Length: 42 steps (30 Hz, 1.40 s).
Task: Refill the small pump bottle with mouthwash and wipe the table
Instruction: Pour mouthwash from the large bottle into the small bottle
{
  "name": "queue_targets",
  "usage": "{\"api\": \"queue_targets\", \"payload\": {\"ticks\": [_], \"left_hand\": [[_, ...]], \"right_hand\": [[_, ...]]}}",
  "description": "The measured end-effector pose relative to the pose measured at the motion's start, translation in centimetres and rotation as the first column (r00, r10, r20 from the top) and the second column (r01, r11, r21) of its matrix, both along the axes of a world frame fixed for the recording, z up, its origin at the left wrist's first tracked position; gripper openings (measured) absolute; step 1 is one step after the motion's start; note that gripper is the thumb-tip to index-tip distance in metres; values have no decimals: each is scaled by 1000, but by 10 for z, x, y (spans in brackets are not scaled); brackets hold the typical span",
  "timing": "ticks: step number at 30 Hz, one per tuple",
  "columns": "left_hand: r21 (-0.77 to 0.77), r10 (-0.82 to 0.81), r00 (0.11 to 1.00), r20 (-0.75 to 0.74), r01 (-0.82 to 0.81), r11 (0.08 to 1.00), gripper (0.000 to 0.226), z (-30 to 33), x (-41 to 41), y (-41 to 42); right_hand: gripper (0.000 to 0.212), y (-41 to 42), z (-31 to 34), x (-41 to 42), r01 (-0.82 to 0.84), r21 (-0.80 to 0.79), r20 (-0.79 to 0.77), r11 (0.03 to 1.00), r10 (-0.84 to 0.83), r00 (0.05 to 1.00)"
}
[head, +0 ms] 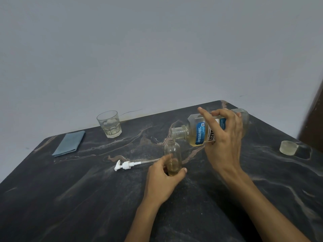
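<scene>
A small clear bottle [172, 153] stands upright on the dark marbled table [87, 198], uncapped, with a little yellow liquid at its bottom. My left hand [163, 179] grips its lower part. My right hand [224, 142] holds the large mouthwash bottle [197, 132] tipped on its side, its open neck just above the small bottle's mouth. Yellow mouthwash lies low in the big bottle. The white pump head [125, 165] with its tube lies on the table left of the small bottle.
A drinking glass [109, 124] stands at the back left near the wall. A folded blue cloth [70, 143] lies left of it. The mouthwash cap [288, 147] sits at the right, near the table's edge.
</scene>
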<state>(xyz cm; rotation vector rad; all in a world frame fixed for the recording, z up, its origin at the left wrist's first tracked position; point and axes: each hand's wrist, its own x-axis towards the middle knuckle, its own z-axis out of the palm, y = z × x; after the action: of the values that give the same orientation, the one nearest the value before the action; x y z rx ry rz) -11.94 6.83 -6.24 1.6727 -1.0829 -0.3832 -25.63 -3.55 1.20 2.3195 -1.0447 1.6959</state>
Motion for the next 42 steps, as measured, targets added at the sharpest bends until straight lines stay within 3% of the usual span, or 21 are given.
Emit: {"api": "queue_targets", "payload": {"ticks": [16, 22, 26, 33, 42], "left_hand": [[0, -25, 999, 22, 25, 1000, 41, -1, 2, 0], [-39, -36, 999, -6, 36, 999, 59, -2, 1, -1], [-38, -39, 999, -2, 38, 999, 47, -3, 2, -1], [-32, -34, 999, 14, 35, 999, 58, -3, 2, -1], [-26, -34, 999, -14, 33, 999, 48, -1, 1, -1]], "right_hand": [[91, 2, 3, -1, 7, -5, -9, 1000, -7, 1000], [92, 2, 2, -1, 12, -11, -10, 1000, -12, 1000], [93, 1, 2, -1, 14, -14, -12, 1000, -14, 1000], [92, 1, 2, -1, 12, -2, -9, 1000, -12, 1000], [92, 1, 2, -1, 11, -14, -6, 1000, -11, 1000]]}}
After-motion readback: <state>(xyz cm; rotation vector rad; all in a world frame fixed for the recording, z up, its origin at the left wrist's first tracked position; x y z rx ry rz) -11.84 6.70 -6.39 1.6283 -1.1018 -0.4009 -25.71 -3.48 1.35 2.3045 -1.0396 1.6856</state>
